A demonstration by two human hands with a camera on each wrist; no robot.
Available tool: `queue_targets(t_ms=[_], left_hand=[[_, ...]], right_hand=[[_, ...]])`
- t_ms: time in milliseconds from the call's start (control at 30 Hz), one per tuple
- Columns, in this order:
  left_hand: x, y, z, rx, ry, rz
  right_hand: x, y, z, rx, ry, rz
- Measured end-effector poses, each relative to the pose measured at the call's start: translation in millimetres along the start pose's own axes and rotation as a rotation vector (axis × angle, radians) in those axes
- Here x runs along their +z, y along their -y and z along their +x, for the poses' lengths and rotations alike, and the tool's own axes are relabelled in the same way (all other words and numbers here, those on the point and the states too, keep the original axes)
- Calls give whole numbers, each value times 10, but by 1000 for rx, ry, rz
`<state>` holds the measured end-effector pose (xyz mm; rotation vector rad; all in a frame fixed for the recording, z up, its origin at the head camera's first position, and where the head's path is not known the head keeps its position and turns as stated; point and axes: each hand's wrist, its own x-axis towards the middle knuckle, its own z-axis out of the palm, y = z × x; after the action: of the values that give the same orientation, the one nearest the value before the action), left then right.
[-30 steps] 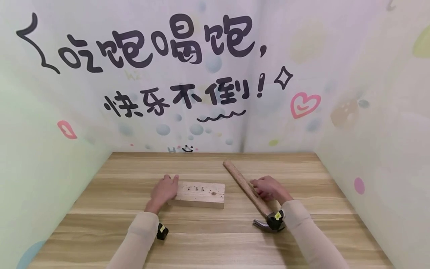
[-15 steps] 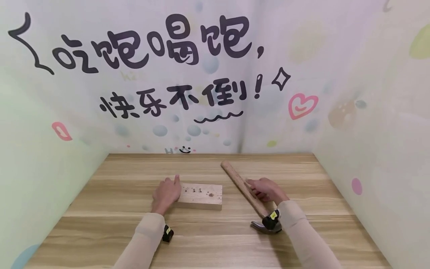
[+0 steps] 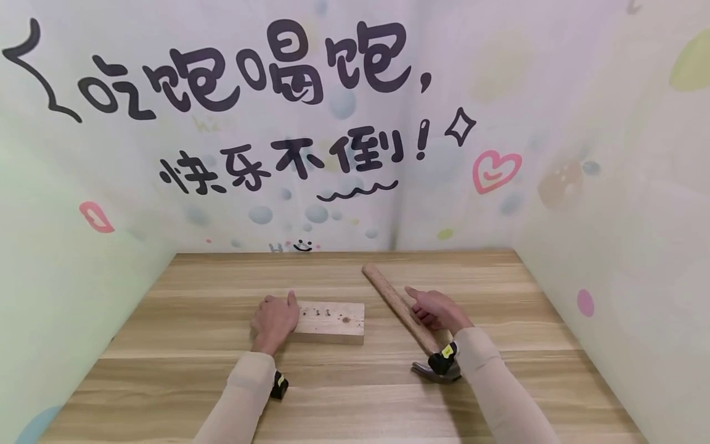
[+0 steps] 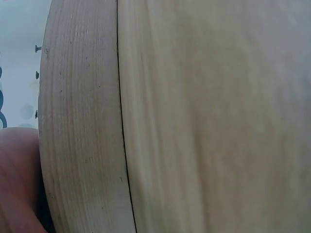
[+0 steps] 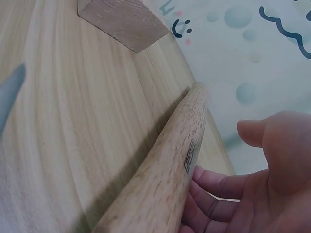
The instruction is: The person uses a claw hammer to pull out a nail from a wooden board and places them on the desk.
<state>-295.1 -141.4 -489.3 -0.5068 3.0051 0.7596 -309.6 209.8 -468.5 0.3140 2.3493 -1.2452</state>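
"What are your fingers (image 5: 218,184) doing?"

"On my right hand (image 3: 438,310), they're lying loosely bent just beside the handle (image 3: 388,291) of the hammer (image 3: 400,306). The thumb (image 5: 252,132) is standing apart, so I'm not pinching it. My fingertips are hiding behind the wood, so I can't tell how much they're touching. My left hand (image 3: 275,320) is holding one end of the wooden block (image 3: 333,330)."

"How are the things looking?"

"The hammer is looking longest. Its handle is light brown wood, showing dark letters (image 5: 189,156), and a grey, curved claw (image 3: 427,372) is poking out at the other end. The block is looking pale and flat on top, showing a brown knot (image 3: 346,320) and dark specks. Three little nails (image 4: 37,48) are sticking out of it."

"Where is everything lying?"

"The hammer is lying slantwise on the table (image 3: 355,401), just left of my right fingers, and its metal end is pointing toward me, near my right wrist. The block is lying flat between my left hand and the hammer, touching my left hand. The nails are standing in its top, just to the right of my left thumb."
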Motion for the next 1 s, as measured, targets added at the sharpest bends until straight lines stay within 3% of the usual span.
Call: queue_targets(t_ms=[400,1000], left_hand=[[-17,-32,-20,92,-2,7],[85,-162,-55,236,12,-18]], right_hand=[[5,2,-12,13,-13,11],[57,-12,-5,5,-34,57]])
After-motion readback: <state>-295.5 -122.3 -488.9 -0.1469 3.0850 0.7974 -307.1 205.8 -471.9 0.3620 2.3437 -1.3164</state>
